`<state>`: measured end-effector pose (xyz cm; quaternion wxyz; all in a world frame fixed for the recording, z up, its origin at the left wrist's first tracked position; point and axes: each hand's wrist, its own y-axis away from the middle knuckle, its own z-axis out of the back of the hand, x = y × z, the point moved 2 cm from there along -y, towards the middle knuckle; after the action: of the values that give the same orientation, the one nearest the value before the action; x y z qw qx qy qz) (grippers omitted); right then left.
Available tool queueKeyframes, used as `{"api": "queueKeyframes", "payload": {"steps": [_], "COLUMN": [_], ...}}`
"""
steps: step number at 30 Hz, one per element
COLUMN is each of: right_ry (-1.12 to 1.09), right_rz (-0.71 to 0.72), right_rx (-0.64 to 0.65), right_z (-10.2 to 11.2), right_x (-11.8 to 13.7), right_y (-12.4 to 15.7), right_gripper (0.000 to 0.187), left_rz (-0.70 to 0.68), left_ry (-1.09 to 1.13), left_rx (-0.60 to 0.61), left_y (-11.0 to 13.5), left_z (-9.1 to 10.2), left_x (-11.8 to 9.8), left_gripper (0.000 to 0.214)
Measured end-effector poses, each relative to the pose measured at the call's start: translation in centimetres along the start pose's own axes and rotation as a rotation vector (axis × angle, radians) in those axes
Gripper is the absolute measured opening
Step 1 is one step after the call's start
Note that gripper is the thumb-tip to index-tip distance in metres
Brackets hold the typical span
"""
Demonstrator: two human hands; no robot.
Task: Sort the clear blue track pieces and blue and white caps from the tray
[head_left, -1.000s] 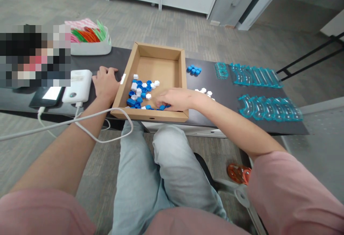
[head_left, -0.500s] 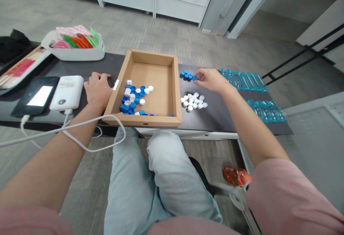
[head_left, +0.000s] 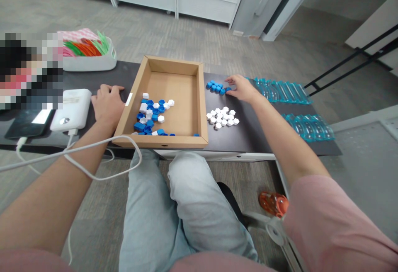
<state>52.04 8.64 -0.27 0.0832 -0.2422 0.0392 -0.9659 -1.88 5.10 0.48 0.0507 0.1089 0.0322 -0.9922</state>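
Observation:
My right hand (head_left: 241, 88) is at the right end of a cluster of blue hexagonal pieces (head_left: 215, 87) on the dark table. Its thumb and fingers are around one blue hexagonal piece (head_left: 229, 90), which sits at the cluster's edge. Nearer to me lies a group of white hexagonal pieces (head_left: 222, 117). My left hand (head_left: 107, 103) rests on the table against the left side of a cardboard box (head_left: 203, 110), fingers stretched out and holding nothing. Inside the box, mixed blue and white pieces (head_left: 152, 114) lie loose toward the left and front.
Teal clear plastic trays (head_left: 281, 91) lie at the table's right end. Left of the box are a white power bank (head_left: 71, 109), a black phone (head_left: 29, 125) and a white basket (head_left: 90, 62) of colourful strips. A white cable (head_left: 102, 141) crosses above my left forearm.
The view has shifted slightly. At the blue cluster, my right hand's upper fingers have spread and lifted a little while the blue piece stays by the thumb. My left hand keeps its place.

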Motion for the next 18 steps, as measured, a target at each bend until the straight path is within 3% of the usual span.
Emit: {"api": "queueKeyframes", "payload": {"steps": [5,9,18], "right_ry": [0.129,0.075,-0.022], "right_rz": [0.001,-0.057,-0.027], "right_rx": [-0.06,0.003,0.049], "right_z": [-0.2,-1.5,-3.7], "right_x": [0.5,0.2,1.0], "right_y": [1.5,2.1,-1.2], "right_gripper": [0.069,0.086,0.073], "left_rz": [-0.005,0.002,0.012], "left_ry": [-0.007,-0.006,-0.002], "left_rx": [0.004,0.007,0.031], "left_y": [0.0,0.2,0.3], "left_z": [0.1,0.2,0.4], "left_x": [0.0,-0.1,-0.3], "left_gripper": [0.073,0.071,0.075]}}
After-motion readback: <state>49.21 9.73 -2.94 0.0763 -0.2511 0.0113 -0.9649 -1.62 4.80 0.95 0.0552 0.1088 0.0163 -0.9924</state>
